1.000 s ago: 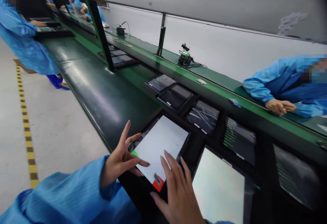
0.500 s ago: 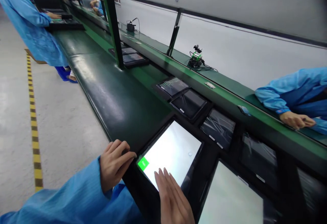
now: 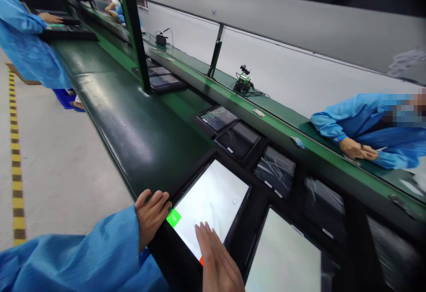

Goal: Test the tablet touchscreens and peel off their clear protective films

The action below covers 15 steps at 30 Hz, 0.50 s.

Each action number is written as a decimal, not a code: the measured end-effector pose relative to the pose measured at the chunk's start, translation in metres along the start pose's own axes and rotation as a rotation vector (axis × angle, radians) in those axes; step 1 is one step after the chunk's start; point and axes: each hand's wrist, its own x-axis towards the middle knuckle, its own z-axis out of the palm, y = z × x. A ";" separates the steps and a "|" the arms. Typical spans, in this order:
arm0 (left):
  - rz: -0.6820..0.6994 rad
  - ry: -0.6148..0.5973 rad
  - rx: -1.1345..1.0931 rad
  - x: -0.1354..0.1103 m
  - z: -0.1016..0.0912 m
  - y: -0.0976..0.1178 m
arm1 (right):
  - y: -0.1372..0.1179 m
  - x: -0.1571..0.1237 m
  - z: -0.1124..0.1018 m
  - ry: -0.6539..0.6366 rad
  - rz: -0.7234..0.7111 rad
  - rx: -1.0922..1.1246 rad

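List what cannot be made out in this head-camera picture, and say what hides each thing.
- Red corner patch of the lit tablet, head view: mostly covered by the right hand.
- Wording on the green patch: too small.
- Right hand's wrist: cut off by the bottom edge.
- Left hand fingertips: curled over the tablet's edge.

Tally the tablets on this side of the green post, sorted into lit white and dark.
Lit white tablets: 2
Dark tablets: 5 (the last one is blurred)
Total: 7
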 end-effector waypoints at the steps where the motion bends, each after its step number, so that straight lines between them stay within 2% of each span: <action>1: 0.005 0.010 0.027 -0.001 0.001 0.000 | 0.000 0.000 0.001 0.006 -0.009 -0.011; 4: -0.002 0.046 -0.008 -0.005 0.008 -0.001 | -0.001 -0.004 0.006 0.021 -0.022 -0.018; 9: -0.138 0.006 -0.382 -0.010 0.018 -0.010 | -0.007 -0.011 0.025 0.060 0.044 0.045; 12: -0.200 -0.207 -0.698 0.009 0.014 -0.015 | -0.008 -0.009 0.029 0.154 0.112 0.113; 15: -0.341 -0.523 -1.184 0.049 0.004 -0.013 | 0.001 -0.004 0.020 0.126 0.184 0.218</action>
